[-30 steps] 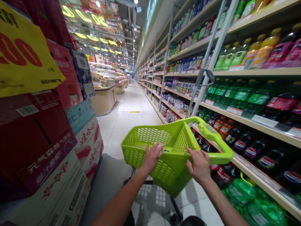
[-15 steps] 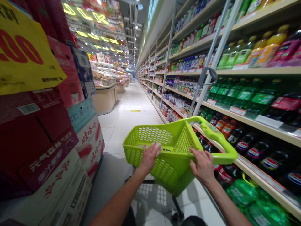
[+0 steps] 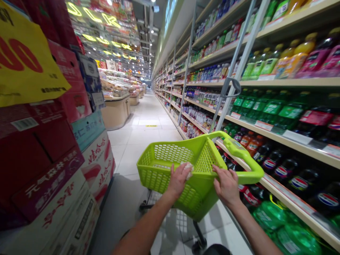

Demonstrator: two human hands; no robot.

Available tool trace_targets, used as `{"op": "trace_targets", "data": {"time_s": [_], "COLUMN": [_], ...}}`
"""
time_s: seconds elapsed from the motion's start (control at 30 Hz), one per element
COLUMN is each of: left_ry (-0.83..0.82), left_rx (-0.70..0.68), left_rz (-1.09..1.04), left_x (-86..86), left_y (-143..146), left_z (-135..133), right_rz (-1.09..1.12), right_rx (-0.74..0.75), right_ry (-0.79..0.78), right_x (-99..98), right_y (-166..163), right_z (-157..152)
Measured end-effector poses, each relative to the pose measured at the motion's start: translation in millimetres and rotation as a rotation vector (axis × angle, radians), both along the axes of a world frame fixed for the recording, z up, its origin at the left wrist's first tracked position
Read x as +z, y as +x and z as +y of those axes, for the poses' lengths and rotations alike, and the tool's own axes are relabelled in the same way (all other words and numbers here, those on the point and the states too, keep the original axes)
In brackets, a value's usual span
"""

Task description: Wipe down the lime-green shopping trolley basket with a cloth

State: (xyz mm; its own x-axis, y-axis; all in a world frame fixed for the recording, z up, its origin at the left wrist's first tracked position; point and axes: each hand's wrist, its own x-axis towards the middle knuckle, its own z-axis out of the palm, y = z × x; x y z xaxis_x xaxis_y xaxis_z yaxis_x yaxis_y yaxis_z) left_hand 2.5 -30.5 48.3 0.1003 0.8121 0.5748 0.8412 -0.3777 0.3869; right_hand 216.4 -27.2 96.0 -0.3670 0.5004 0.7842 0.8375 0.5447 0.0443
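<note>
A green plastic shopping cart [image 3: 170,179] stands side-on in front of me, its perforated basket holding nothing that I can see. My left hand [image 3: 178,181] is closed on a crumpled whitish cloth or tissue [image 3: 188,170], pressed against the near rim of the basket. At the rim's corner by the push handle [image 3: 251,166], my right hand [image 3: 227,186] grips the edge with fingers bent over it. The dark wheeled frame shows under the basket, partly hidden by my arms.
On the right, shelves [image 3: 265,124] carry rows of drink bottles, with large green bottles [image 3: 294,230] low down. Stacked cartons [image 3: 50,166] and a yellow price sign [image 3: 26,56] stand at left. A tiled aisle [image 3: 148,120] runs ahead past a food display counter [image 3: 115,111].
My left hand has slid the crumpled cloth or tissue rightward along the near rim, closer to my right hand. My right hand keeps its hold on the corner. The view has shifted slightly.
</note>
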Motion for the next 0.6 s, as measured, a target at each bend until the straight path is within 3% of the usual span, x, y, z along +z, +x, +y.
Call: {"op": "trace_targets", "data": {"time_s": [0.1,0.17,0.33,0.4,0.47,0.6], "left_ry": [-0.061,-0.064,0.045,0.059,0.040,0.006], "left_rx": [0.221,0.280,0.013,-0.039,-0.025,0.117], "left_rz": [-0.066,-0.085,-0.003,0.015,0.032,0.051], "left_x": [-6.6,-10.2,-3.8,-0.6,-2.1,-12.6], "left_y": [-41,-47,21,34,21,-47], "left_z": [2,2,-4,-3,-3,-2], "right_rz": [0.019,0.052,0.066,0.049,0.025,0.021], "right_rx": [-0.003,-0.019,-0.041,-0.040,-0.036,-0.029], "right_ry": [0.004,0.002,0.009,0.006,0.005,0.020], "right_x": [-0.3,-1.3,-5.2,-6.0,-6.3,-7.2], "right_y": [-1,-6,-15,-12,-8,-4], "right_z": [-2,-3,-6,-8,-9,-10]}}
